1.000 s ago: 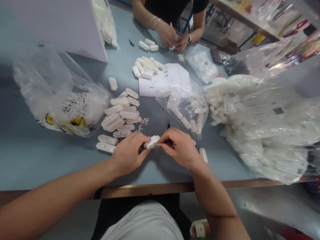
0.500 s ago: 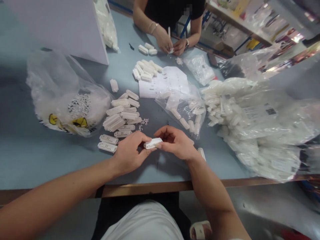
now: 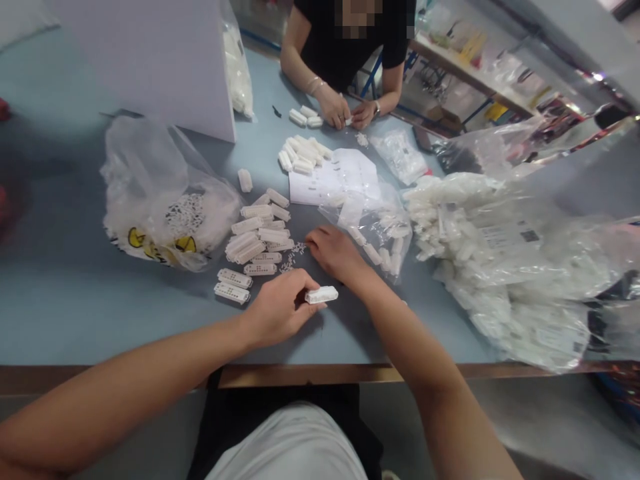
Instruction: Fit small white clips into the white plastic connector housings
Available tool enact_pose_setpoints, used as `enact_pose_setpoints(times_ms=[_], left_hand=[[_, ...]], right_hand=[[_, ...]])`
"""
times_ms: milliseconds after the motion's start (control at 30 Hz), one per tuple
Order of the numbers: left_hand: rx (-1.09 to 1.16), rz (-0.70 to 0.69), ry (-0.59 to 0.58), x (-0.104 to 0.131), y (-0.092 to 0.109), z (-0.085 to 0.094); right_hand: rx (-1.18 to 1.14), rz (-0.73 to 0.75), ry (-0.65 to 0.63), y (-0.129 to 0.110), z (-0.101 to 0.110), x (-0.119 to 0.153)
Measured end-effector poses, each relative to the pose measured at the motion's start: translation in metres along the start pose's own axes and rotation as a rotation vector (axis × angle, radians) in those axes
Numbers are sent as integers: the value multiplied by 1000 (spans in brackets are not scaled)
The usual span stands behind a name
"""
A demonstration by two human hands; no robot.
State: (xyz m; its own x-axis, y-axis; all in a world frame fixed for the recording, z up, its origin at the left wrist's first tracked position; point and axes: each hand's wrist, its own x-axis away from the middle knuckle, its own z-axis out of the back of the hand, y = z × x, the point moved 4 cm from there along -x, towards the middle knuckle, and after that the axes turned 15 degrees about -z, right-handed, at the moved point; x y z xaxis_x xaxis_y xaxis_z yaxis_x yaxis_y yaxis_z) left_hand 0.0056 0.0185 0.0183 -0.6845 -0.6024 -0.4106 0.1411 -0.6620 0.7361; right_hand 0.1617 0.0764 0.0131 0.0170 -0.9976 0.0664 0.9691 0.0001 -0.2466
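My left hand (image 3: 280, 305) pinches a long white plastic piece (image 3: 322, 295) over the blue-grey table (image 3: 165, 327). My right hand (image 3: 334, 252), open or closed I can't tell, is by tiny white sticks (image 3: 290, 261), near a clear plastic bag (image 3: 376, 223).

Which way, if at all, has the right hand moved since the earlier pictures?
Yes: the right hand went forward, away from the table's front edge toward the paper, leaving the held white piece; it's now beside the tiny white bits.

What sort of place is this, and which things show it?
Probably a workshop or factory floor: white plastic parts lie heaped on a workbench, clear bags of white pieces sit at the right, and a co-worker works opposite.
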Motion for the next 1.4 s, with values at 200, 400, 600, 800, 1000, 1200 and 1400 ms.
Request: enact_pose_setpoints(times_ms=[200,400,600,800,1000,1200,1400], left_hand=[[20,14,6,-1,1,1],[61,112,-7,-3,-2,3],[174,336,65,-5,-12,4],[295,460,127,-4,-19,3],[192,448,96,-5,-22,4],[86,417,48,-4,-20,3],[66,400,19,-5,-21,2]], right_hand=[[206,27,17,-7,-6,2],[-38,-73,40,10,10,20],[-469,-179,115,28,33,51],[-827,-221,117,33,36,72],[-744,-24,98,20,35,82],[-532,94,233,11,32,88],[-437,178,275,8,35,91]])
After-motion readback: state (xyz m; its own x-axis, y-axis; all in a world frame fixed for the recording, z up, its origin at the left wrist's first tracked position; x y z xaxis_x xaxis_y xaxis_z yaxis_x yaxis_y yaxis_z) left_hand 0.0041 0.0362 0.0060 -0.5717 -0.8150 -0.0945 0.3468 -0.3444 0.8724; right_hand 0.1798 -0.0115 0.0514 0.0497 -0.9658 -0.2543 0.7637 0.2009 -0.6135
